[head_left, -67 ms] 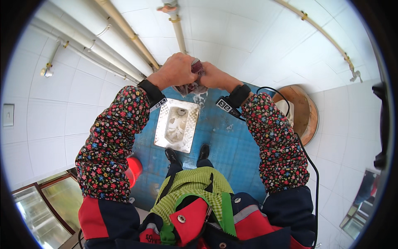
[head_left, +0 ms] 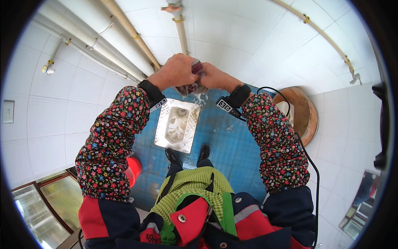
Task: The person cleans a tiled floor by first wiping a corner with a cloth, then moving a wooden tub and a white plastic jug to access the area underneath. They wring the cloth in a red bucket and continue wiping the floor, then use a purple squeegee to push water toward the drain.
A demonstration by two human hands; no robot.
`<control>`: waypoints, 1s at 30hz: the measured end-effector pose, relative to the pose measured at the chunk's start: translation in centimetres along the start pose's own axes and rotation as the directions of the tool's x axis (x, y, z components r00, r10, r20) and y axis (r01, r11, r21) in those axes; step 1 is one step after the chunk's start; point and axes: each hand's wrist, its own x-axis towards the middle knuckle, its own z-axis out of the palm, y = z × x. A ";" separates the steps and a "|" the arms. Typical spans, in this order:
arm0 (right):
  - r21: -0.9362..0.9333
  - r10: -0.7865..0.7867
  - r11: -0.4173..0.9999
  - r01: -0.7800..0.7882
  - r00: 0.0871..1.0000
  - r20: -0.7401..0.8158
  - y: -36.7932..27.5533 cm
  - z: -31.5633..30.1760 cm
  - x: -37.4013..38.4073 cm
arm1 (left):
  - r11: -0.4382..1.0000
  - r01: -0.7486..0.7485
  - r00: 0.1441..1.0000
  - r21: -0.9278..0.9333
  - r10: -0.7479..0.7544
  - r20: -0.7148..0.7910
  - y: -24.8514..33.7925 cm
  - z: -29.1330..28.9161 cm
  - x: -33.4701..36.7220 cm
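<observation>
My left hand [head_left: 176, 69] and my right hand [head_left: 216, 77] meet at the far side, fingers closed round one wet, crumpled dark-red cloth [head_left: 191, 89]. A fold of it sticks up between the two hands, and the rest bunches beneath them with whitish suds on it. Both arms are stretched forward, in flowered sleeve covers and with black wrist bands. Below and nearer to me, a white squat toilet [head_left: 192, 120] is set in the blue floor. How the fingertips of each hand lie on the cloth is hidden.
White and tan pipes [head_left: 120, 20] run down the far left wall, with a valved pipe [head_left: 180, 35] behind my hands. A brown tub [head_left: 311, 118] stands by the right wall; a red bucket [head_left: 133, 169] is at left. Foam streaks the blue floor [head_left: 226, 141]. A black cable hangs by my right arm.
Both hands keep their hold on the cloth in nearly the same place. The view has shifted very slightly; nothing else visibly moves.
</observation>
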 end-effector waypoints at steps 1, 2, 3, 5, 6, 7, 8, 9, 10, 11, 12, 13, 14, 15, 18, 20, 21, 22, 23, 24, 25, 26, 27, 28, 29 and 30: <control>-0.049 0.007 0.999 -0.007 1.000 0.008 -0.1 0.1 0.6 | 1.000 0.007 1.000 0.006 -0.007 -0.012 -0.3 -0.2 -0.3; -0.098 0.021 0.995 -0.018 0.999 0.032 -0.2 0.1 1.1 | 1.000 0.015 1.000 0.011 -0.015 -0.026 -0.5 -0.3 -0.5; -0.120 -0.004 0.993 0.008 0.999 0.040 -0.3 0.1 1.7 | 1.000 0.025 0.999 0.015 -0.024 -0.041 -0.9 -0.5 -0.7; -0.144 -0.026 0.989 0.039 0.995 0.093 -0.6 0.0 2.9 | 0.998 0.031 0.998 0.047 -0.028 -0.065 -1.5 -1.0 -0.9; -0.165 -0.079 0.981 0.097 0.991 0.111 -0.7 0.0 3.6 | 0.997 0.045 0.997 0.068 -0.040 -0.068 -1.9 -1.3 -1.0; -0.184 -0.114 0.973 0.137 0.985 0.127 -0.9 0.0 4.2 | 0.988 0.101 0.993 0.113 -0.094 -0.065 -2.0 -1.7 -1.1; -0.194 -0.153 0.965 0.173 0.981 0.117 -1.1 0.0 4.7 | 0.992 0.061 0.996 0.108 -0.053 -0.076 -2.3 -2.2 -1.2; -0.220 -0.176 0.955 0.200 0.976 0.126 -1.4 0.0 5.3 | 0.992 0.043 0.996 0.116 -0.034 -0.079 -2.4 -2.6 -1.2; -0.236 -0.205 0.944 0.230 0.971 0.123 -1.8 0.0 5.7 | 0.994 -0.003 0.995 0.112 0.015 -0.103 -2.5 -3.0 -1.3; -0.265 -0.199 0.937 0.227 0.972 0.129 -2.2 0.0 6.0 | 0.989 0.007 0.995 0.146 0.008 -0.098 -2.4 -3.6 -1.3; -0.259 -0.261 0.923 0.285 0.957 0.124 -2.7 -0.1 6.3 | 0.981 0.059 0.994 0.184 -0.041 -0.101 -2.3 -3.9 -1.3; -0.262 -0.283 0.915 0.308 0.950 0.129 -3.1 -0.3 6.6 | 0.976 0.078 0.992 0.202 -0.056 -0.109 -2.2 -4.6 -1.2; -0.242 -0.347 0.894 0.376 0.925 0.155 -3.6 -0.5 6.8 | 0.962 0.141 0.988 0.234 -0.123 -0.090 -2.1 -5.0 -1.1; -0.258 -0.335 0.894 0.367 0.929 0.158 -3.9 -0.9 7.1 | 0.946 0.193 0.981 0.261 -0.179 -0.076 -1.9 -5.6 -0.7; -0.302 -0.342 0.880 0.368 0.930 0.137 -4.1 -2.1 8.8 | 0.977 0.083 0.995 0.197 -0.070 -0.073 -2.3 -6.4 1.4; -0.300 -0.334 0.876 0.378 0.924 0.186 -4.1 -1.9 9.9 | 0.958 0.162 0.987 0.238 -0.156 -0.047 -2.9 -7.1 1.1; -0.278 -0.360 0.869 0.410 0.908 0.214 -4.1 -1.5 10.7 | 0.951 0.189 0.982 0.246 -0.184 -0.043 -3.2 -7.4 0.6; -0.265 -0.363 0.868 0.421 0.900 0.241 -4.1 -0.8 11.4 | 0.938 0.227 0.973 0.262 -0.227 -0.030 -3.8 -7.6 -0.1; -0.282 -0.331 0.874 0.396 0.909 0.253 -4.2 0.1 12.3 | 0.935 0.252 0.967 0.250 -0.254 -0.023 -4.1 -7.8 -0.5; -0.227 -0.375 0.862 0.453 0.872 0.314 -4.3 1.2 13.0 | 0.920 0.310 0.949 0.241 -0.313 -0.026 -4.8 -8.0 -2.0; -0.207 -0.380 0.860 0.467 0.856 0.349 -4.3 2.4 13.8 | 0.906 0.349 0.935 0.240 -0.355 -0.023 -5.2 -8.1 -2.8; -0.185 -0.387 0.859 0.478 0.841 0.379 -4.3 3.6 14.4 | 0.894 0.390 0.918 0.218 -0.396 -0.016 -5.6 -8.2 -3.8; -0.182 -0.383 0.854 0.487 0.826 0.413 -4.4 4.9 15.0 | 0.882 0.426 0.901 0.201 -0.433 -0.013 -6.0 -8.1 -4.9; -0.168 -0.395 0.847 0.504 0.810 0.434 -4.3 6.1 15.5 | 0.879 0.441 0.895 0.178 -0.446 -0.019 -6.2 -8.1 -5.8; -0.154 -0.407 0.841 0.519 0.794 0.451 -4.3 7.4 15.8 | 0.857 0.482 0.873 0.182 -0.487 -0.021 -6.4 -8.1 -7.1; -0.161 -0.402 0.834 0.528 0.781 0.478 -4.2 8.7 16.1 | 0.836 0.522 0.849 0.169 -0.528 -0.014 -6.4 -7.9 -7.8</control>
